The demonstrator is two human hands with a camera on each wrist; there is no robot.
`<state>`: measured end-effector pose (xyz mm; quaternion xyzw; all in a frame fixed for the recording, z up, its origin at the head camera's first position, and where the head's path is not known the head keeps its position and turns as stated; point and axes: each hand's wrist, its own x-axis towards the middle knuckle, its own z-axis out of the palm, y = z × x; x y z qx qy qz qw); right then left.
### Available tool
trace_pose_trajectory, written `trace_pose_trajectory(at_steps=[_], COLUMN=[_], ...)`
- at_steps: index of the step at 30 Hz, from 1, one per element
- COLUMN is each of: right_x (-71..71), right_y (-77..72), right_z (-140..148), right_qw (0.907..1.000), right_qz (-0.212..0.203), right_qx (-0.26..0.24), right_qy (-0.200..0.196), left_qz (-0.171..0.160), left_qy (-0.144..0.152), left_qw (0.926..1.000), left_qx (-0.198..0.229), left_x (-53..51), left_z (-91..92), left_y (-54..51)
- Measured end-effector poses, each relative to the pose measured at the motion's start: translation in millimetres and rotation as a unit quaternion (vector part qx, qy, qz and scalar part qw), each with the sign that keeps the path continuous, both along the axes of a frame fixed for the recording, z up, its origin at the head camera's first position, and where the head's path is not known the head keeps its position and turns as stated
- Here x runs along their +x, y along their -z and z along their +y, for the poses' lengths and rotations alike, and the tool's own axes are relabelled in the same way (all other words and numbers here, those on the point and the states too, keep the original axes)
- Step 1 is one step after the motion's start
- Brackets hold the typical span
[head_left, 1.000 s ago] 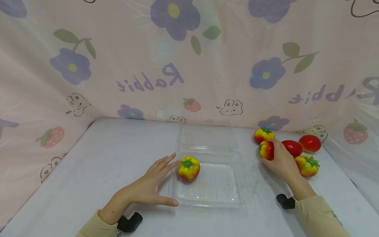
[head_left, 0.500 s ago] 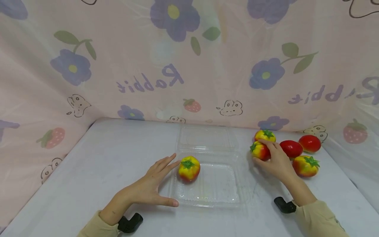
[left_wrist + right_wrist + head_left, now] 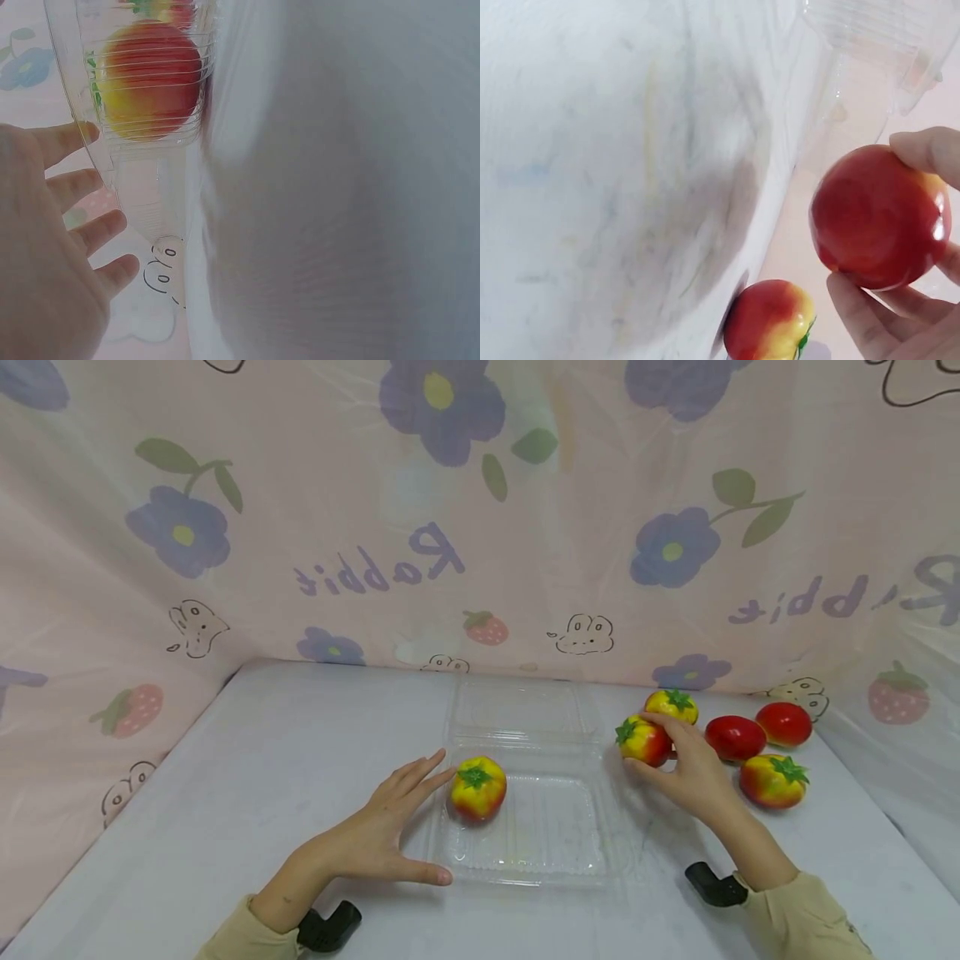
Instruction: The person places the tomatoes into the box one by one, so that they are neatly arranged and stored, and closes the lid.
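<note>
My right hand grips a red-and-yellow toy fruit with a green leafy top, thumb on one side and fingers on the other. In the right wrist view this fruit is held off the table. My left hand is spread, fingertips at the left rim of a clear plastic clamshell box. The box lies with its lid folded back. Inside its left back part sits a similar toy fruit, seen through the ribbed wall in the left wrist view.
Behind the right hand lies another red-and-yellow toy fruit. Right of it are two red toy fruits, one nearer and one farther, plus a red-and-yellow one. A printed curtain bounds the white table.
My right hand has moved left with the gripped fruit, away from the group at right and toward the box. The left hand and the fruit in the box have stayed put.
</note>
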<state>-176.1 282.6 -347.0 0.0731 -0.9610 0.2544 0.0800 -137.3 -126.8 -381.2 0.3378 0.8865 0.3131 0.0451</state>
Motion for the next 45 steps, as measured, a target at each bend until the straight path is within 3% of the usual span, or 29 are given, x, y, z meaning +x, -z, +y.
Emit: trace_pose_trajectory(at_steps=[17,31,45], right_x=[3.9,13.7,18.3], right_y=[-7.5,-18.7,-19.3], right_z=[-12,-28,-44], right_qw=[0.9989,0.9984,0.9971], right_qz=[0.036,0.034,0.043], right_qx=[-0.025,-0.034,-0.041], right_qy=[-0.015,-0.030,-0.048], left_qz=[-0.004,-0.004,-0.003], left_qy=[0.000,0.000,0.002], left_qw=[1.0000,1.0000,1.0000], left_qx=[0.003,0.001,0.000], left_x=[0.7,0.7,-0.1], left_z=[0.4,0.3,0.2], left_y=[-2.1,-1.5,-0.7])
